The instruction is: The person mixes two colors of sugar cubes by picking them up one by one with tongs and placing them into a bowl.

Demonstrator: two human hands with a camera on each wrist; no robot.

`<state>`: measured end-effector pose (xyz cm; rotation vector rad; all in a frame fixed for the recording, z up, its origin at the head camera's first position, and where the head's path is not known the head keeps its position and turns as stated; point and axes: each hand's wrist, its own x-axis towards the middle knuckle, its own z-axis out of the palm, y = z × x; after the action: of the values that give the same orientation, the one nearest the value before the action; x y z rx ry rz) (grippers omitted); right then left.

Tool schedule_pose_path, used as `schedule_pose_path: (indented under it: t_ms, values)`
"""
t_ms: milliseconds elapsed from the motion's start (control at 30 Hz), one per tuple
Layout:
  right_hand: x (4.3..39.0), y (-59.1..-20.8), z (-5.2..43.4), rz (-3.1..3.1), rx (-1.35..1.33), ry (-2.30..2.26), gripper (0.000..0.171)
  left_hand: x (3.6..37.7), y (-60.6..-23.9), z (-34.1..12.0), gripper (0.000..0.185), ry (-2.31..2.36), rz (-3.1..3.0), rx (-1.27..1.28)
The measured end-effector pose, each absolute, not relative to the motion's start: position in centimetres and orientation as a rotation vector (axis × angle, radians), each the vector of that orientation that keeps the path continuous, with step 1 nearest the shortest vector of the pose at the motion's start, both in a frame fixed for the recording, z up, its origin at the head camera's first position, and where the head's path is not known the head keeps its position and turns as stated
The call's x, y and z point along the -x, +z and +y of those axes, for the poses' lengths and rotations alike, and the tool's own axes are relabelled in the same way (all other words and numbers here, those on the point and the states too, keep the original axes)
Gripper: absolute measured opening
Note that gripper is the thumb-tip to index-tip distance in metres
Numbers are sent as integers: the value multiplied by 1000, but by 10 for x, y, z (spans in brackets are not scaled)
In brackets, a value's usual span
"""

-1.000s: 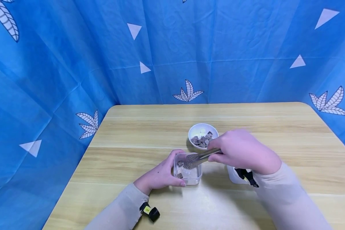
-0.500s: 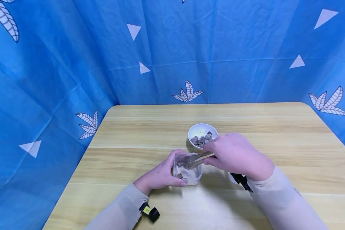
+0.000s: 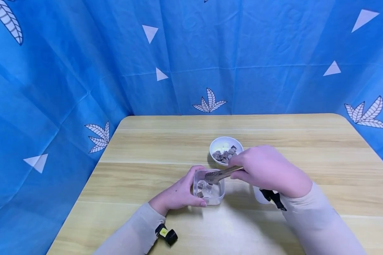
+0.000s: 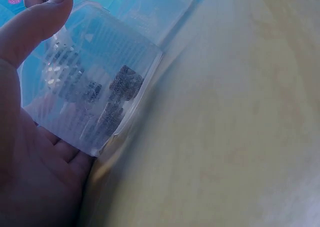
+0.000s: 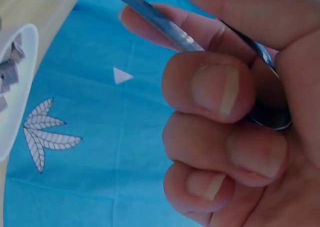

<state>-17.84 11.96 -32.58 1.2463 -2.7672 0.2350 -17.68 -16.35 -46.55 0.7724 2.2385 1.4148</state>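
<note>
My left hand holds a clear square plastic container from its left side, thumb at the near wall. Several small grey-brown cubes lie on its bottom; through the wall, the left wrist view shows dark cubes too. In my right hand are metal tongs, their perforated tips over the container's far part. The right wrist view has the curled fingers round the tongs' arms. I cannot tell whether anything is between the tips.
Just behind the container stands a white bowl with a heap of similar cubes. A whitish translucent container sits partly hidden below my right wrist. A blue patterned curtain hangs behind the wooden table.
The tongs dipped left into the container, then rose slightly back right. Their tips, visibly apart before, now overlap in view. Another cube shows on the container's bottom. My left hand stayed put.
</note>
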Motion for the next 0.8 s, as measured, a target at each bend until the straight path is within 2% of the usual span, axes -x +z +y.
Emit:
schedule_pose_path:
  t_ms: [267, 567, 800]
  values:
    - [178, -312, 140, -2627, -1270, 346, 8, 177, -466, -163, 105, 1417, 2252, -772]
    - [198, -313, 167, -2642, -1030, 377, 9, 178, -468, -163, 106, 1432, 2236, -784]
    - [210, -319, 176, -2699, -939, 344, 13, 177, -468, -162, 106, 1435, 2248, -795]
